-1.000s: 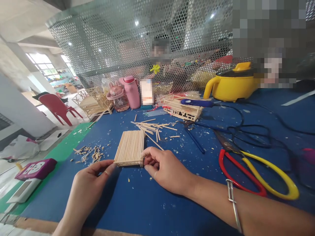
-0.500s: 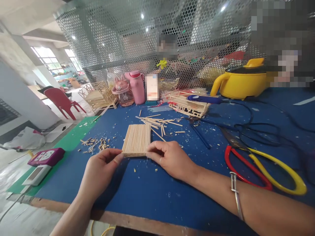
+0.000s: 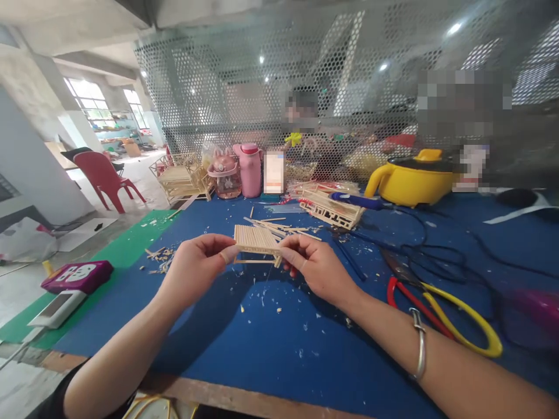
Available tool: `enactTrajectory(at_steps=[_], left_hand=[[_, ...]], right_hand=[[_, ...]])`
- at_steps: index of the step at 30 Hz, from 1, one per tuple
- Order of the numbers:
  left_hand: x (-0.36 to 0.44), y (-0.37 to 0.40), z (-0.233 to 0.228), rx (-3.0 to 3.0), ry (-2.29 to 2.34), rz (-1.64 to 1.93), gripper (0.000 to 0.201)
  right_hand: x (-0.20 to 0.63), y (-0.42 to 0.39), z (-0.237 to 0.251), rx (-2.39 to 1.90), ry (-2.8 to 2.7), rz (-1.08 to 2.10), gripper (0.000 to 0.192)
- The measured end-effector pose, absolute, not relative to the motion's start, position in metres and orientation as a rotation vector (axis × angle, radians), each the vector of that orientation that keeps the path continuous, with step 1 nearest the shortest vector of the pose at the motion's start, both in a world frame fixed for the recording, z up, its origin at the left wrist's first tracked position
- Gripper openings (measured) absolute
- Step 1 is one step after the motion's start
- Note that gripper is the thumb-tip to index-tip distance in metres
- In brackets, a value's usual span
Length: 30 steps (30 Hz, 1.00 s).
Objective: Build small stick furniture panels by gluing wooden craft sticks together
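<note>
Panel [image 3: 257, 240]: sticks joined in one flat sheet, lifted off the table [image 3: 279, 349].
Left hand [image 3: 196, 269]: pinching the left edge.
Right hand [image 3: 315, 269]: pinching the right edge (one cross stick loose below).
Left over: loose sticks [image 3: 279, 224] unused.

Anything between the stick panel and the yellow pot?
Head view: loose sticks and a stick frame with a blue tool lie between stick panel and yellow pot.

We sit at a blue table [image 3: 271, 343] w/ a wood front edge. A perforated metal screen [image 3: 244, 99] stands behind it, ceiling lights showing thru. At left: grey concrete floor [image 3: 26, 279], green mat [image 3: 117, 250], red chair [image 3: 105, 177], white wall [image 3: 30, 174]. Bright windows [image 3: 89, 105] far back; daylight comes in there.
</note>
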<state>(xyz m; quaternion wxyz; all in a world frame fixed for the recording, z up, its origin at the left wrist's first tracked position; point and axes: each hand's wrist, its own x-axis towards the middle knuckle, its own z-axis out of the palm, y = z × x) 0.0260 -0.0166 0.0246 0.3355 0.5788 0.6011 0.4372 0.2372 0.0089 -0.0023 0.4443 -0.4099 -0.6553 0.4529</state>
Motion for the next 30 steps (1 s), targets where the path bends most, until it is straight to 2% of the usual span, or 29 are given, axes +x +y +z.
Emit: enactTrajectory(at_steps=[11,20,26,30], left_hand=[[0.040,0.008,0.040,1.455,1.283,1.252,0.032],[0.038,0.041,0.043,0.887,0.895,1.404,0.032],[0.040,0.035,0.046,0.709,0.732,1.388,0.017],[0.042,0.028,0.039,0.643,0.607,1.360,0.022]], right_hand=[[0.247,0.015,0.006,-0.852,-1.164,1.519,0.027],[0.282,0.016,0.020,-0.973,-0.957,1.437,0.018],[0.276,0.016,0.009,-1.087,-0.767,1.705,0.011],[0.274,0.016,0.007,-1.163,-0.700,1.822,0.004]])
